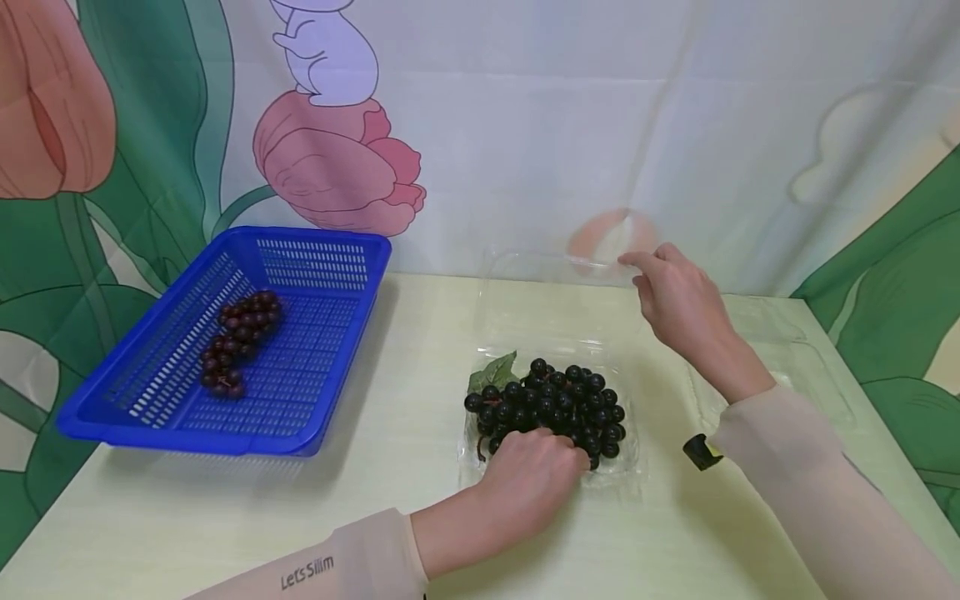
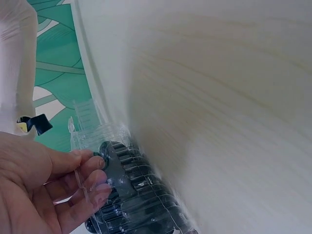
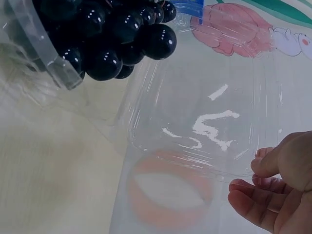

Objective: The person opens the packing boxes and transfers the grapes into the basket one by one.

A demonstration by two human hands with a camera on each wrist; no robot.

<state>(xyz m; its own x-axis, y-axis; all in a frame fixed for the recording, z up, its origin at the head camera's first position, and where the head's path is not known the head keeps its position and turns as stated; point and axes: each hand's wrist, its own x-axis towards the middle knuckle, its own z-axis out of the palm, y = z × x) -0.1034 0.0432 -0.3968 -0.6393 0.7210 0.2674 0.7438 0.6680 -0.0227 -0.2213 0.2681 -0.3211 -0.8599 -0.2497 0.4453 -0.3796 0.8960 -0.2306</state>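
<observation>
A bunch of black grapes with a green leaf lies in a clear plastic clamshell container on the table. My left hand pinches the container's near rim between thumb and fingers; the left wrist view shows the rim wall between them, grapes just behind it. The container's clear lid stands raised at the back. My right hand pinches the lid's upper right corner, thumb on one side and fingertips on the other.
At the left stands a blue plastic basket holding a bunch of dark red grapes. Another clear plastic container lies at the table's right, behind my right forearm. A printed cloth hangs along the back edge.
</observation>
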